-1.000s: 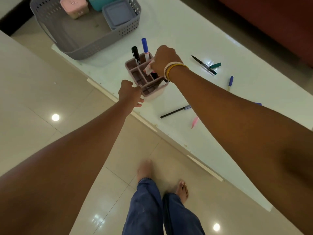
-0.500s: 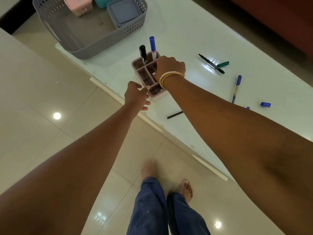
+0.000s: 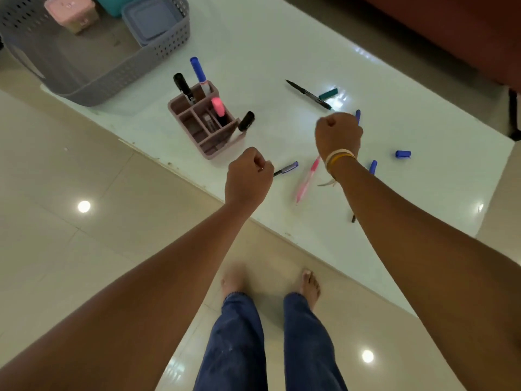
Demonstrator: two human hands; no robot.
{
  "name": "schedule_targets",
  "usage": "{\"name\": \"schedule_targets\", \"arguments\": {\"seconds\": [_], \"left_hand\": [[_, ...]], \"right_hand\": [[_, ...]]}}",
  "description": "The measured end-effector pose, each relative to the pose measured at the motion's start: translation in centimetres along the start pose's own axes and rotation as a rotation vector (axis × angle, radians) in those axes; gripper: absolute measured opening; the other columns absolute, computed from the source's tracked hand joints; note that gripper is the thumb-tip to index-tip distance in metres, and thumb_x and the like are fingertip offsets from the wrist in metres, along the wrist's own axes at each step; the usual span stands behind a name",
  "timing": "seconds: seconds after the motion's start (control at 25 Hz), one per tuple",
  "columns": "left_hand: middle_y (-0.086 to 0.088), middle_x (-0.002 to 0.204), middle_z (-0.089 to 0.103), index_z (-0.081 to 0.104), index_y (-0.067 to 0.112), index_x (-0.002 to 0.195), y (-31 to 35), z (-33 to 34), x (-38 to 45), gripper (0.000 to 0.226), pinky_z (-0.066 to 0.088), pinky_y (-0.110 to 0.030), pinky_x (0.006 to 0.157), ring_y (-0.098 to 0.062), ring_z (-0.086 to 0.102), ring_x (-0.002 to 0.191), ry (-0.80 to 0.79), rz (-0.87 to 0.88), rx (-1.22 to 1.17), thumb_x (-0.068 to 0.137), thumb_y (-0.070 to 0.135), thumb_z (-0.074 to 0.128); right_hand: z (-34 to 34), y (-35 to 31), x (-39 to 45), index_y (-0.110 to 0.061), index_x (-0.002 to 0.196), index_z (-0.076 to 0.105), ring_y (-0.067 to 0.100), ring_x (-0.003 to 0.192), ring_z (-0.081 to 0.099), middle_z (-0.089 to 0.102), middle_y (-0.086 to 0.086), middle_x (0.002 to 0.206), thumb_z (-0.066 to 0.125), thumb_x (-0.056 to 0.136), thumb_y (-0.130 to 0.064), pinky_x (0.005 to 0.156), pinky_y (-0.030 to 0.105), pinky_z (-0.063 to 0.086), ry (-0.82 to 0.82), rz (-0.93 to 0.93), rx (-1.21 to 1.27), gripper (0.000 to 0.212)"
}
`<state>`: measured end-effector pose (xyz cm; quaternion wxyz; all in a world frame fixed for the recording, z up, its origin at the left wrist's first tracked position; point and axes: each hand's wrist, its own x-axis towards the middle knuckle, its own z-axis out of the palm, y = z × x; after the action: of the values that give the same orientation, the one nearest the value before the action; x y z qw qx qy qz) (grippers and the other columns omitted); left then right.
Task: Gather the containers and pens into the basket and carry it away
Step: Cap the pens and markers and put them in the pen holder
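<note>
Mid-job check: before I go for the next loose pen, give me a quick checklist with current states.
1. Right hand free: cannot tell, fist curled above table.
2. Left hand free: cannot tell, curled by the black pen.
3. Pen holder upright: ok.
4. Pink marker stowed in holder: ok.
5. Loose pens cleared: not ok; pink pen and green-capped marker lie on the table.
6. Basket has room: ok.
</note>
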<state>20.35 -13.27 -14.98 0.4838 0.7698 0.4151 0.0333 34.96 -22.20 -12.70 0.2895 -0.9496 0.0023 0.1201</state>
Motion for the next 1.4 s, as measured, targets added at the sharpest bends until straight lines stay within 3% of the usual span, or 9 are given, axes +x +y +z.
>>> {"name": "schedule_targets", "arguments": {"seconds": [0.12, 0.24, 0.36, 0.6, 0.72, 0.92, 1.12, 1.32, 1.4], "left_hand": [[0.005, 0.062, 0.051, 0.045, 0.02, 0.065, 1.1, 3.8, -0.8, 0.019, 0.059, -0.048, 0.063, -0.029, 0.064, 0.069, -0.03, -0.107, -0.063, 0.082, 0.017, 0.053], [-0.002, 0.068, 0.058, 0.044, 0.018, 0.065, 2.1, 6.5, -2.1, 0.021, 0.057, -0.05, 0.066, -0.031, 0.066, 0.07, -0.03, -0.135, -0.04, 0.084, 0.015, 0.051], [0.0, 0.067, 0.056, 0.045, 0.017, 0.066, 2.1, 8.7, -2.5, 0.022, 0.058, -0.048, 0.068, -0.029, 0.065, 0.072, -0.045, -0.14, 0.014, 0.086, 0.015, 0.054], [-0.007, 0.072, 0.064, 0.044, 0.022, 0.063, 2.2, 11.2, -2.4, 0.027, 0.059, -0.046, 0.069, -0.03, 0.068, 0.069, -0.009, -0.188, 0.056, 0.088, 0.019, 0.055], [-0.004, 0.07, 0.062, 0.047, 0.02, 0.065, 2.6, 12.9, -2.7, 0.026, 0.059, -0.047, 0.07, -0.029, 0.068, 0.069, -0.021, -0.185, 0.059, 0.089, 0.02, 0.058], [-0.006, 0.073, 0.065, 0.048, 0.021, 0.066, 3.4, 14.7, -3.1, 0.025, 0.06, -0.046, 0.07, -0.028, 0.068, 0.068, 0.005, -0.205, 0.043, 0.089, 0.02, 0.058], [-0.007, 0.073, 0.065, 0.05, 0.019, 0.068, 3.9, 14.6, -3.0, 0.022, 0.06, -0.047, 0.068, -0.028, 0.068, 0.07, 0.029, -0.21, 0.025, 0.089, 0.019, 0.058], [-0.005, 0.073, 0.066, 0.05, 0.019, 0.067, 3.0, 13.5, -2.5, 0.023, 0.06, -0.046, 0.069, -0.028, 0.068, 0.07, 0.05, -0.232, 0.031, 0.089, 0.02, 0.057], [-0.006, 0.073, 0.066, 0.048, 0.02, 0.065, 2.4, 12.9, -2.2, 0.025, 0.06, -0.047, 0.069, -0.028, 0.068, 0.07, 0.043, -0.242, 0.034, 0.089, 0.019, 0.056]], "right_hand": [[-3.1, 7.3, 1.8, -0.012, 0.067, 0.063, 0.025, 0.076, 0.06, 0.064, 0.006, 0.073, 0.051, 0.084, -0.016, 0.066, 0.028, 0.044, 0.082, 0.311, 0.192, 0.021], [-5.0, 12.5, 2.6, -0.014, 0.074, 0.064, 0.028, 0.093, 0.064, 0.069, 0.007, 0.091, 0.049, 0.086, -0.015, 0.078, 0.03, 0.049, 0.13, 0.425, 0.249, 0.019], [-6.4, 16.0, 3.6, -0.015, 0.117, 0.059, 0.025, 0.096, 0.061, 0.057, 0.006, 0.122, 0.048, 0.086, -0.006, 0.079, 0.029, 0.047, 0.09, 0.373, 0.115, 0.034], [-8.6, 19.3, 9.1, -0.027, 0.141, 0.039, 0.03, 0.096, 0.059, 0.039, 0.012, 0.132, 0.055, 0.089, -0.002, 0.089, 0.036, 0.052, -0.104, 0.105, -0.252, 0.06], [-8.7, 19.8, 10.9, -0.025, 0.136, 0.047, 0.034, 0.111, 0.057, 0.041, 0.012, 0.134, 0.063, 0.089, -0.01, 0.096, 0.038, 0.049, -0.228, 0.012, -0.281, 0.052], [-8.0, 19.7, 10.4, -0.013, 0.113, 0.06, 0.033, 0.103, 0.059, 0.048, 0.014, 0.122, 0.058, 0.092, -0.011, 0.082, 0.035, 0.048, -0.207, -0.081, -0.304, 0.021], [-7.4, 18.7, 9.4, -0.01, 0.116, 0.057, 0.031, 0.101, 0.059, 0.053, 0.014, 0.119, 0.056, 0.092, -0.02, 0.086, 0.036, 0.05, -0.248, 0.019, -0.141, 0.026], [-6.2, 16.5, 8.8, -0.003, 0.11, 0.054, 0.025, 0.078, 0.055, 0.055, 0.006, 0.085, 0.041, 0.097, -0.02, 0.069, 0.03, 0.045, -0.193, 0.064, 0.047, 0.026], [-5.7, 15.7, 8.7, -0.002, 0.108, 0.056, 0.024, 0.078, 0.057, 0.059, 0.01, 0.088, 0.041, 0.097, -0.019, 0.067, 0.028, 0.046, -0.198, 0.067, 0.131, 0.025]]}}
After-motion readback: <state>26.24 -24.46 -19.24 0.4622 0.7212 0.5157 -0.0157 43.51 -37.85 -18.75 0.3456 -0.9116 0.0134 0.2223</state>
